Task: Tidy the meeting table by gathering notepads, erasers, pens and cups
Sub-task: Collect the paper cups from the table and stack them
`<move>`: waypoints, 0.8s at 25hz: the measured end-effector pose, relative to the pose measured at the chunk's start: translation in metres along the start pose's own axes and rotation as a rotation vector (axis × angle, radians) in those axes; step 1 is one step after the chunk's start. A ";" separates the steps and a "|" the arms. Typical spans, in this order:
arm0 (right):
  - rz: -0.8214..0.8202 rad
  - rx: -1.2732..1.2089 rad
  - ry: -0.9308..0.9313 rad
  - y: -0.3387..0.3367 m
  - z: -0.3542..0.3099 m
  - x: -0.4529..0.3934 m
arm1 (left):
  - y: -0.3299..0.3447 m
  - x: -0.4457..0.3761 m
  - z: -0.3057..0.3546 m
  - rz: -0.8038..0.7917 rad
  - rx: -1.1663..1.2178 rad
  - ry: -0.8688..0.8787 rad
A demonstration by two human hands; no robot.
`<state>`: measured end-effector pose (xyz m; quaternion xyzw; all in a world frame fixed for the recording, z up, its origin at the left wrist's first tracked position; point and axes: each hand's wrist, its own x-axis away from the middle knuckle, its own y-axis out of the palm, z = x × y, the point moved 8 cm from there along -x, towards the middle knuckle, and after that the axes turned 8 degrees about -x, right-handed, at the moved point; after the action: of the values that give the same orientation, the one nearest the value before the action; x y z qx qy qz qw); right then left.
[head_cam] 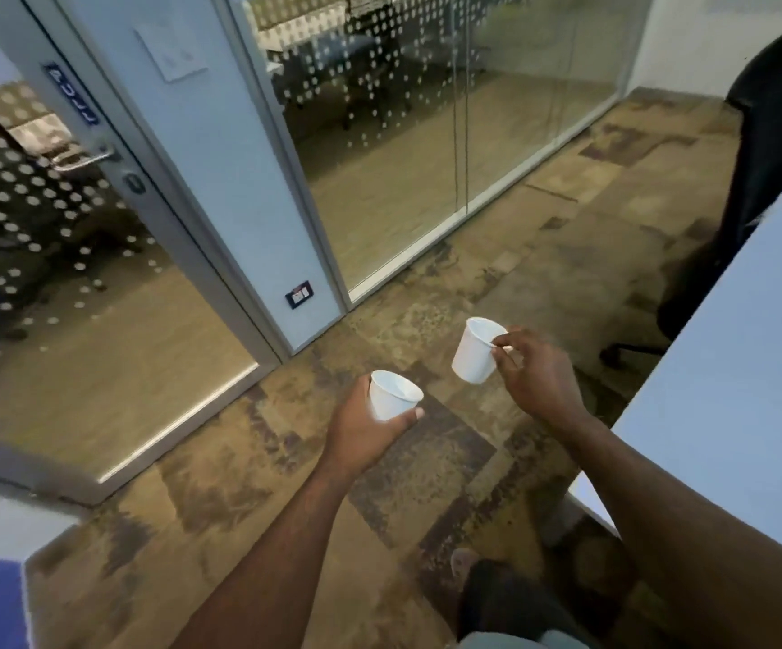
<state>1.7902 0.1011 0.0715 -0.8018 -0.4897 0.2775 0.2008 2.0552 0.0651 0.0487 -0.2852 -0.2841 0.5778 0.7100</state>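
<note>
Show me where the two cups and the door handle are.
Left cup (391, 399): head view, on its white side wall.
Right cup (473, 356): head view, on its side wall.
Door handle (81, 160): head view, on the metal lever.

Both paper cups are plain white — the one in the left hand (391, 395) and the one in the right hand (475, 351). The carpet (426, 461) is tan with dark brown patches, and the table (754, 367) is pale grey-white. The glass door (75, 274) carries rows of white dots, the chair (763, 147) is black — the door sign (70, 93) is blue.
</note>
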 end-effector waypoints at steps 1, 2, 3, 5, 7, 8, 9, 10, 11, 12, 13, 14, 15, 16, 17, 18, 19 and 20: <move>0.033 0.029 0.021 -0.002 0.012 -0.017 | 0.007 -0.025 0.009 -0.019 -0.002 0.042; 0.060 0.061 0.039 -0.003 0.025 -0.035 | 0.016 -0.054 0.019 -0.034 -0.021 0.095; 0.080 0.098 0.049 -0.003 0.038 -0.053 | 0.024 -0.080 0.029 -0.032 -0.061 0.155; 0.127 0.179 0.049 -0.003 0.066 -0.091 | 0.040 -0.136 0.049 -0.020 -0.199 0.280; 0.170 0.238 0.063 -0.004 0.098 -0.131 | 0.054 -0.191 0.066 -0.020 -0.303 0.365; 0.185 0.252 0.098 -0.006 0.115 -0.149 | 0.060 -0.218 0.074 -0.030 -0.334 0.403; 0.197 0.269 0.141 -0.008 0.130 -0.165 | 0.065 -0.243 0.081 -0.043 -0.356 0.436; 0.200 0.285 0.188 -0.009 0.145 -0.181 | 0.071 -0.268 0.089 -0.060 -0.371 0.463; 0.199 0.303 0.225 -0.011 0.157 -0.194 | 0.077 -0.290 0.096 -0.078 -0.384 0.489; 0.208 0.322 0.262 -0.015 0.167 -0.209 | 0.086 -0.316 0.108 -0.098 -0.391 0.516; 0.224 0.327 0.300 -0.022 0.176 -0.223 | 0.095 -0.338 0.121 -0.111 -0.395 0.540; 0.243 0.330 0.337 -0.029 0.183 -0.233 | 0.104 -0.358 0.135 -0.120 -0.395 0.558; 0.260 0.337 0.369 -0.037 0.190 -0.241 | 0.115 -0.375 0.150 -0.134 -0.388 0.570; 0.275 0.355 0.398 -0.045 0.198 -0.248 | 0.127 -0.390 0.165 -0.162 -0.369 0.590; 0.300 0.375 0.431 -0.055 0.207 -0.254 | 0.144 -0.404 0.183 -0.206 -0.346 0.624; 0.324 0.385 0.463 -0.065 0.215 -0.258 | 0.161 -0.414 0.201 -0.247 -0.325 0.657; 0.348 0.394 0.494 -0.073 0.221 -0.262 | 0.178 -0.424 0.217 -0.282 -0.304 0.684; 0.370 0.408 0.526 -0.081 0.228 -0.265 | 0.196 -0.434 0.235 -0.313 -0.283 0.711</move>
<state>1.4917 -0.0891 0.0108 -0.8640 -0.2030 0.1855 0.4217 1.6796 -0.3102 0.0315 -0.5153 -0.1377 0.2837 0.7969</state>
